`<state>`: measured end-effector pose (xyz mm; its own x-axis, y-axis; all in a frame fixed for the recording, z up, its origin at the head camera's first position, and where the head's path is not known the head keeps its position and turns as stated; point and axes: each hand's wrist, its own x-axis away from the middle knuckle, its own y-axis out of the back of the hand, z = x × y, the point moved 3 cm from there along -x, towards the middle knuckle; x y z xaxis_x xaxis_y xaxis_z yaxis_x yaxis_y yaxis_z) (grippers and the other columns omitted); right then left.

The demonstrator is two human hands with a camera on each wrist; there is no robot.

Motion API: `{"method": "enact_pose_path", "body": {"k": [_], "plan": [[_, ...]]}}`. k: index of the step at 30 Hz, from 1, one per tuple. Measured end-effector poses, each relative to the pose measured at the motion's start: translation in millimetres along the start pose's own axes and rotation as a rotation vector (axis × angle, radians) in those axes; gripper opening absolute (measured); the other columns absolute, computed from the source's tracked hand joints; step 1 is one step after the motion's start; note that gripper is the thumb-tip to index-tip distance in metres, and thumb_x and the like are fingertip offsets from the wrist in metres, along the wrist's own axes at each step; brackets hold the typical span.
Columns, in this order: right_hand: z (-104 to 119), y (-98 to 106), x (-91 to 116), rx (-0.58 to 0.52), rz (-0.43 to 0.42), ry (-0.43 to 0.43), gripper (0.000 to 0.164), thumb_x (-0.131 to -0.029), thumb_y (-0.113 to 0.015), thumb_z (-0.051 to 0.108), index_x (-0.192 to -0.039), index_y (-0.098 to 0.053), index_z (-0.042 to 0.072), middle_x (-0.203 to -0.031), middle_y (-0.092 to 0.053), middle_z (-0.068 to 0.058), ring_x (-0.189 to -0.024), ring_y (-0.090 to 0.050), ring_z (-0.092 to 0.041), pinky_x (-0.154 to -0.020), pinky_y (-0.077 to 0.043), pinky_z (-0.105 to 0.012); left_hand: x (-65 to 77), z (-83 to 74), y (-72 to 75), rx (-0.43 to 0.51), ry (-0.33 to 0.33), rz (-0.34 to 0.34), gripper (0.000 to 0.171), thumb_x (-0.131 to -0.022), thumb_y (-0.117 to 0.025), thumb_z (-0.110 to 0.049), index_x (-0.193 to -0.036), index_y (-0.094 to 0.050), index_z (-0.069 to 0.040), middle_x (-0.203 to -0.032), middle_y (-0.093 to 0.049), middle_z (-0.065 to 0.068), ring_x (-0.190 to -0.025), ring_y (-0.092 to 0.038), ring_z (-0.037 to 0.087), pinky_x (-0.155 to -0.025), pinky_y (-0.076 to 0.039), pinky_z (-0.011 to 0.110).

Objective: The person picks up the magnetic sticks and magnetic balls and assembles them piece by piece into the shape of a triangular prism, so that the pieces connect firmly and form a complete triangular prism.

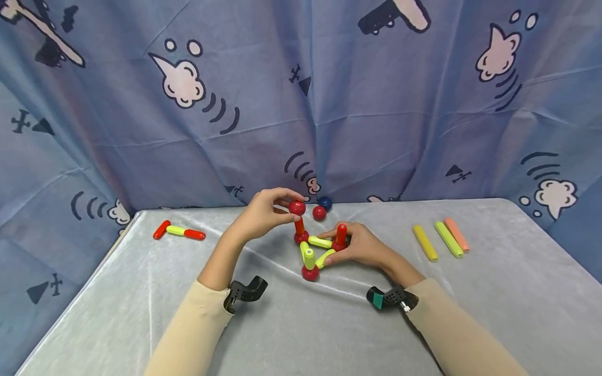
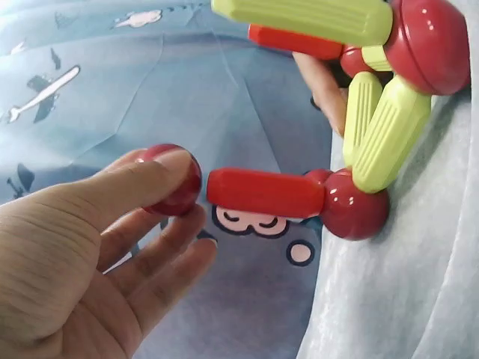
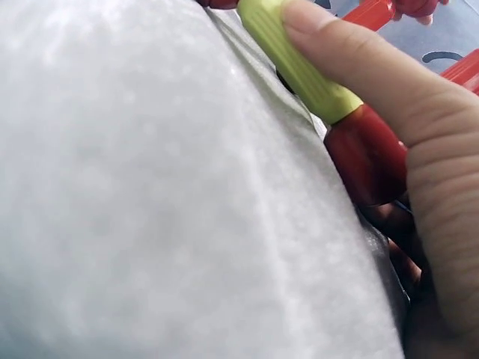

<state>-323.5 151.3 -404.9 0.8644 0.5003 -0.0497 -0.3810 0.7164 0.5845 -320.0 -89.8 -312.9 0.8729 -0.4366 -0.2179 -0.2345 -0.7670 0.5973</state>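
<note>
Between thumb and fingers, my left hand (image 1: 264,213) pinches a red ball (image 1: 297,208) right at the top end of an upright red rod (image 1: 299,226). That rod stands on one corner of a triangle of yellow-green rods (image 1: 320,242) joined by red balls (image 1: 310,274). A second red rod (image 1: 342,233) rises from the right corner, and an upright yellow-green rod (image 1: 309,258) from the front one. My right hand (image 1: 363,246) holds the triangle at its right corner. Its thumb (image 3: 352,45) lies along a yellow-green rod (image 3: 307,71) in the right wrist view.
A loose red ball (image 1: 319,213) and a dark blue ball (image 1: 325,203) sit behind the triangle. To the left lie joined red and yellow-green rods (image 1: 176,230). Yellow (image 1: 425,243), yellow-green (image 1: 449,239) and orange (image 1: 457,235) rods lie right. A patterned curtain (image 1: 263,104) hangs behind the table.
</note>
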Motion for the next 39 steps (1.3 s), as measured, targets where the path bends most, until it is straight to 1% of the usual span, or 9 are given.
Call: {"method": "enact_pose_path", "body": {"k": [8, 18, 21, 25, 28, 30, 32, 35, 39], "plan": [[0.7, -0.2, -0.1, 0.003, -0.010, 0.013, 0.057, -0.068, -0.094, 0.037, -0.121, -0.075, 0.027, -0.107, -0.071, 0.002, -0.100, -0.060, -0.019, -0.090, -0.047, -0.036, -1.1, 2.0, -4.2, -0.014, -0.003, 0.026, 0.041, -0.086, -0.077, -0.002, -0.125, -0.069, -0.008, -0.122, -0.072, 0.010, -0.104, -0.073, 0.025, -0.089, -0.061, 0.036], [2.1, -0.7, -1.7, 0.027, -0.007, 0.020, 0.059, -0.069, -0.093, 0.038, -0.123, -0.074, 0.026, -0.111, -0.072, 0.002, -0.101, -0.061, -0.018, -0.093, -0.050, -0.035, 0.4, 11.9, -2.4, 0.003, 0.031, 0.082, 0.065, -0.083, -0.083, -0.010, -0.142, -0.056, -0.016, -0.131, -0.066, 0.007, -0.114, -0.068, 0.028, -0.092, -0.060, 0.038], [2.8, 3.4, -0.9, 0.069, 0.027, 0.004, 0.064, -0.072, -0.091, 0.041, -0.129, -0.070, 0.025, -0.110, -0.070, 0.000, -0.102, -0.060, -0.019, -0.094, -0.050, -0.038, 2.6, 23.1, -4.2, 0.030, 0.061, 0.123, 0.072, -0.081, -0.084, -0.010, -0.145, -0.052, -0.012, -0.135, -0.063, 0.012, -0.119, -0.066, 0.035, -0.094, -0.060, 0.040], [5.2, 17.7, 2.3, 0.103, 0.111, 0.016, 0.069, -0.078, -0.086, 0.042, -0.139, -0.063, 0.021, -0.127, -0.069, -0.002, -0.121, -0.058, -0.025, -0.110, -0.044, -0.053, 3.2, 38.9, -9.0, 0.082, 0.083, 0.160, 0.067, -0.082, -0.083, -0.008, -0.142, -0.053, -0.004, -0.136, -0.063, 0.017, -0.118, -0.067, 0.036, -0.096, -0.059, 0.039], [6.0, 31.7, 4.1, 0.061, 0.161, 0.065, 0.068, -0.084, -0.081, 0.035, -0.144, -0.057, 0.014, -0.140, -0.064, -0.008, -0.133, -0.054, -0.032, -0.117, -0.036, -0.061, 3.6, 45.4, -8.6, 0.098, 0.081, 0.154, 0.061, -0.083, -0.082, -0.007, -0.138, -0.056, -0.003, -0.133, -0.064, 0.018, -0.116, -0.068, 0.035, -0.096, -0.059, 0.037], [4.2, 40.6, 3.9, -0.009, 0.168, 0.092, 0.060, -0.092, -0.071, 0.028, -0.145, -0.054, 0.007, -0.141, -0.062, -0.015, -0.131, -0.056, -0.032, -0.116, -0.041, -0.054, 5.1, 44.6, -3.2, 0.103, 0.079, 0.125, 0.056, -0.083, -0.082, -0.007, -0.134, -0.059, -0.003, -0.131, -0.065, 0.018, -0.115, -0.068, 0.037, -0.095, -0.059, 0.038], [2.3, 49.7, 2.0, -0.089, 0.146, 0.093, 0.053, -0.101, -0.057, 0.028, -0.146, -0.051, 0.000, -0.143, -0.058, -0.023, -0.129, -0.058, -0.034, -0.113, -0.046, -0.050, 6.6, 37.5, 5.3, 0.095, 0.077, 0.077, 0.050, -0.083, -0.082, -0.009, -0.128, -0.062, -0.002, -0.126, -0.066, 0.018, -0.111, -0.068, 0.035, -0.093, -0.060, 0.038], [4.0, 57.6, -4.8, -0.172, 0.040, 0.040, 0.050, -0.108, -0.044, 0.029, -0.143, -0.051, -0.004, -0.141, -0.057, -0.028, -0.122, -0.062, -0.033, -0.105, -0.053, -0.044, 12.2, 21.3, 20.4, 0.082, 0.057, -0.010, 0.037, -0.082, -0.084, -0.012, -0.113, -0.065, -0.003, -0.110, -0.068, 0.015, -0.098, -0.068, 0.029, -0.086, -0.060, 0.034], [11.5, 54.6, -18.5, -0.100, -0.111, -0.005, 0.044, -0.103, -0.058, 0.028, -0.138, -0.059, 0.002, -0.138, -0.062, -0.021, -0.116, -0.064, -0.034, -0.099, -0.057, -0.044, 21.0, 0.2, 24.2, 0.080, 0.002, -0.035, 0.026, -0.084, -0.082, -0.014, -0.103, -0.068, -0.004, -0.096, -0.069, 0.010, -0.086, -0.065, 0.020, -0.078, -0.058, 0.030]]}}
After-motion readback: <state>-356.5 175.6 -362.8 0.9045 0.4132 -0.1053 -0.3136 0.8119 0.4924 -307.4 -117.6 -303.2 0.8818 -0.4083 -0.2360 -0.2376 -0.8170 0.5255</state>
